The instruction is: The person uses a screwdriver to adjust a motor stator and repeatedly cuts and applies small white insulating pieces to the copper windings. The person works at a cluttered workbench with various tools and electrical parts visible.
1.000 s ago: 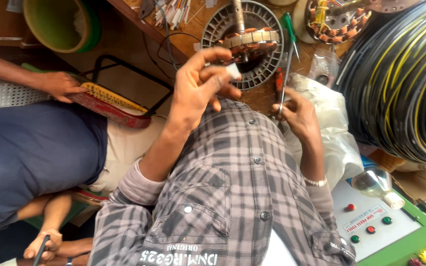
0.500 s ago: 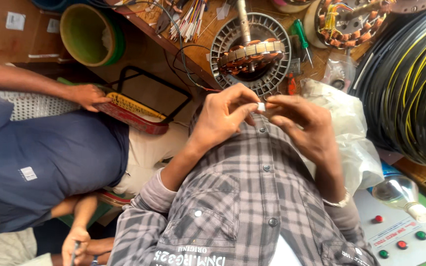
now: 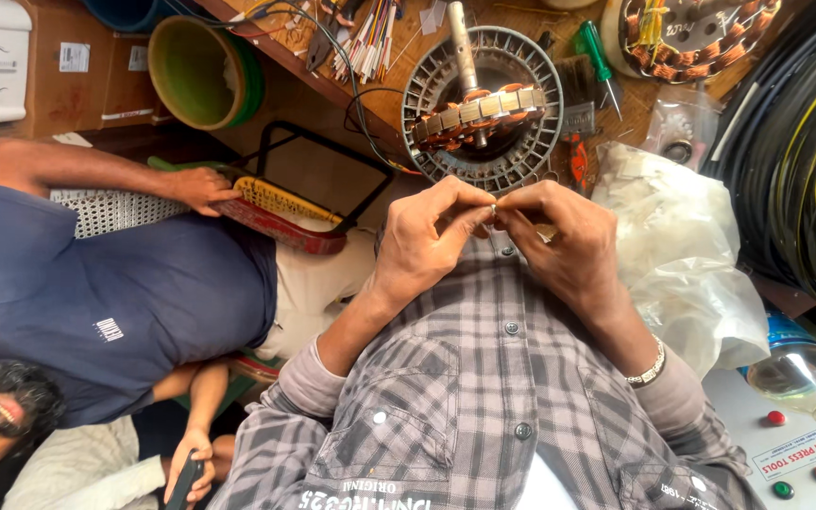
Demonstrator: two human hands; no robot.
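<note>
Small pale piece (image 3: 494, 210) pinched between left hand (image 3: 427, 241) and right hand (image 3: 564, 246) fingertips.

You're in a motor repair workshop: a wound stator (image 3: 480, 111), screwdriver (image 3: 595, 52), loose wires (image 3: 370, 42) and cable coils (image 3: 795, 142) crowd your desk (image 3: 332, 80).

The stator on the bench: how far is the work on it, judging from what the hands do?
Done: the stator already carries some copper coils. In hand: the left hand and right hand pinch one small piece together, apart from the stator. Left: the screwdriver lies untouched; how much winding remains cannot be told.
</note>
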